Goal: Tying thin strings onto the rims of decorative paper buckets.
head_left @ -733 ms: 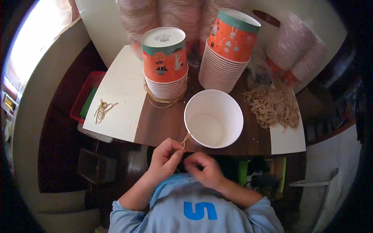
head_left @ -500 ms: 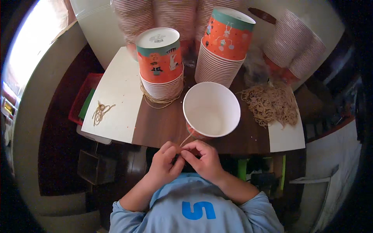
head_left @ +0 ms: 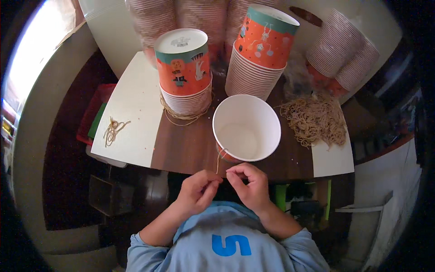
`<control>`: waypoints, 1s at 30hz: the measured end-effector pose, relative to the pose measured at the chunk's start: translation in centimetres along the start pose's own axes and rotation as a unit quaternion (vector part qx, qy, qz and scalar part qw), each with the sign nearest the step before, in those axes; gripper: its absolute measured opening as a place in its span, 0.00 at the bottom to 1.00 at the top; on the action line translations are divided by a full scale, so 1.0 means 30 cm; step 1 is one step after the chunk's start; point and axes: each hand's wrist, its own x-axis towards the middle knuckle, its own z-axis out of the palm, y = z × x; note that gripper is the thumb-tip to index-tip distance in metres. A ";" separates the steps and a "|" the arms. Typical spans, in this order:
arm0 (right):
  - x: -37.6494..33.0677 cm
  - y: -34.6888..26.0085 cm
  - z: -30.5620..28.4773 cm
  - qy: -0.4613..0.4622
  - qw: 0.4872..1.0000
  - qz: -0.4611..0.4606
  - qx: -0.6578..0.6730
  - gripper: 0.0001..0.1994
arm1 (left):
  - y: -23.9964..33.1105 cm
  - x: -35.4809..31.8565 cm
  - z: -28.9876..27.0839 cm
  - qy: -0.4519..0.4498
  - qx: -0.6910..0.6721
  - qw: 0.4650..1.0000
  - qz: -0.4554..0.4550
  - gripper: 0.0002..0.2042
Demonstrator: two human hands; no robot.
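Observation:
A large white-lined paper tub [head_left: 247, 129] stands open side up at the table's front edge, in front of me. A thin tan cord [head_left: 219, 162] comes out through its near wall below the rim and hangs with a slight curve to my left hand's fingertips. My left hand [head_left: 197, 191] is closed in a pinch where the cord reaches it. Just to its right, my right hand [head_left: 250, 187] has thumb and forefinger pressed together; whether anything is between them is too small to see. The hands are slightly apart.
Behind the tub stand two stacks of upturned orange-and-green tubs, a left stack [head_left: 183, 68] ringed with cord and a taller right stack [head_left: 260, 52]. A tangled cord heap [head_left: 315, 120] lies right, a small cord bunch [head_left: 114, 130] left. Wrapped tub stacks [head_left: 201, 27] rise behind.
My hands have moved apart from each other, the right one shifting right. The cord, straight and slanting before, now hangs more steeply and looser. The view has shifted slightly.

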 end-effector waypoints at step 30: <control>-0.003 0.043 -0.012 -0.062 0.961 0.156 0.220 0.07 | -0.093 0.072 0.032 0.009 -0.012 0.994 -0.109 0.04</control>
